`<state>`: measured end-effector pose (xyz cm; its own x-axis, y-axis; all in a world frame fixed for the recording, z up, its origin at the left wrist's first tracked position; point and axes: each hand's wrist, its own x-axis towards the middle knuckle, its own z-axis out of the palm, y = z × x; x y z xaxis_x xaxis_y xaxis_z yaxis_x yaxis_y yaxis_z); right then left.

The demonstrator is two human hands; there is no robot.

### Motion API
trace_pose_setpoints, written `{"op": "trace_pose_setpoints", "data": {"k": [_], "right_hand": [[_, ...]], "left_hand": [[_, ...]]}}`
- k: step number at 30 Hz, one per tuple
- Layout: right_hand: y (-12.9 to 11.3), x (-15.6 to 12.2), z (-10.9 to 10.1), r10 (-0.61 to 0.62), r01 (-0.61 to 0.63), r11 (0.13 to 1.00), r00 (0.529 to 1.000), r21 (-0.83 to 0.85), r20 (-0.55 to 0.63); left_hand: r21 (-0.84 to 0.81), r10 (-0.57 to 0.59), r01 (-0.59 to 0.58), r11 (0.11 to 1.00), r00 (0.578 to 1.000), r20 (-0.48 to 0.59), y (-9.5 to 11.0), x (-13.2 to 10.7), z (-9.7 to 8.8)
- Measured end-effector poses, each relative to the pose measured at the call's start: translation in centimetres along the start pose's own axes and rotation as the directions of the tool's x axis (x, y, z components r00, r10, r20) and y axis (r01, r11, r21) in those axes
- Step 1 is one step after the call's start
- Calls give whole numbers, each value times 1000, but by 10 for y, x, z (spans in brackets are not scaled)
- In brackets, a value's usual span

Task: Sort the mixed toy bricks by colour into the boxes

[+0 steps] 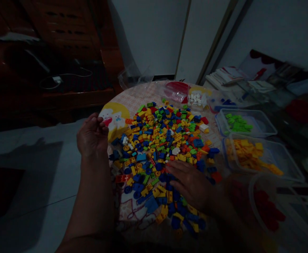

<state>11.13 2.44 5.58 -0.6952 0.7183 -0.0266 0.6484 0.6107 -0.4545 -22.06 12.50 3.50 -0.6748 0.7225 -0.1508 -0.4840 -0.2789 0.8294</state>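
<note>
A large heap of mixed toy building bricks (159,137) in yellow, blue, green, orange, red and white covers much of a round table (140,92). My right hand (192,181) lies over the near right part of the heap, fingers stretched out and touching bricks; nothing shows in its grip. At the table's left edge my left hand (92,135) is raised with the palm up and fingers curled together. What those fingers hold, if anything, is too dark to make out. A red patterned brick (122,178) rests at the heap's left side.
Along the right side stand clear boxes of green bricks (238,123), yellow bricks (245,153) and red bricks (268,211). Farther back are white bricks (196,99), blue bricks (225,102) and a red-bottomed container (176,92). Papers (226,75) lie on the back right furniture.
</note>
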Motion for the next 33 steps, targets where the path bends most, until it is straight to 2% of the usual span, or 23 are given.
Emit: {"op": "trace_pose_setpoints", "data": {"k": [2, 5, 7, 10, 12, 14, 16, 17, 18, 20, 24, 27, 30, 33], "right_hand": [[6, 0, 0, 21, -20, 1000, 998, 13, -67], [15, 0, 5, 106, -112, 994, 975, -18, -196], [19, -1, 8, 99, -103, 995, 973, -9, -206], [20, -4, 8, 24, -14, 998, 984, 62, -178], [22, -3, 3, 92, -86, 996, 967, 34, -239], [26, 2, -2, 296, -322, 946, 905, -37, -307], [32, 9, -8, 506, -552, 829, 809, -92, -299], [36, 12, -10, 576, -619, 778, 771, -109, -272], [39, 16, -11, 618, -655, 746, 748, -121, -243], [46, 21, -12, 650, -678, 723, 733, -134, -201], [55, 21, -9, 672, -712, 695, 692, -101, -263], [57, 17, -8, 661, -702, 708, 696, -73, -279], [56, 14, -8, 638, -667, 740, 735, -82, -229], [56, 13, -8, 639, -660, 748, 745, -72, -193]], "left_hand": [[-21, -22, 21, 1000, 999, -35, 1, -3, 4], [-26, -26, 25, 999, 998, -49, 1, -5, 7], [-7, -11, 10, 1000, 1000, -20, 0, -5, 6], [21, 5, -6, 1000, 1000, 27, -2, -3, 3], [30, 8, -9, 1000, 999, 42, -4, -2, 2], [46, 11, -13, 999, 999, 51, -5, -1, 2], [63, 11, -14, 998, 999, 49, -5, -2, 3], [64, 6, -8, 998, 999, 35, -4, -2, 5], [56, -4, 3, 998, 1000, 15, -4, -3, 6], [28, -32, 32, 999, 999, -32, -3, -5, 9], [11, -49, 49, 999, 998, -36, -1, -8, 11], [18, -39, 39, 999, 999, -13, -1, -7, 9], [27, -38, 38, 999, 999, -5, -3, -5, 7], [17, -43, 43, 999, 999, -24, -3, -5, 8]]}}
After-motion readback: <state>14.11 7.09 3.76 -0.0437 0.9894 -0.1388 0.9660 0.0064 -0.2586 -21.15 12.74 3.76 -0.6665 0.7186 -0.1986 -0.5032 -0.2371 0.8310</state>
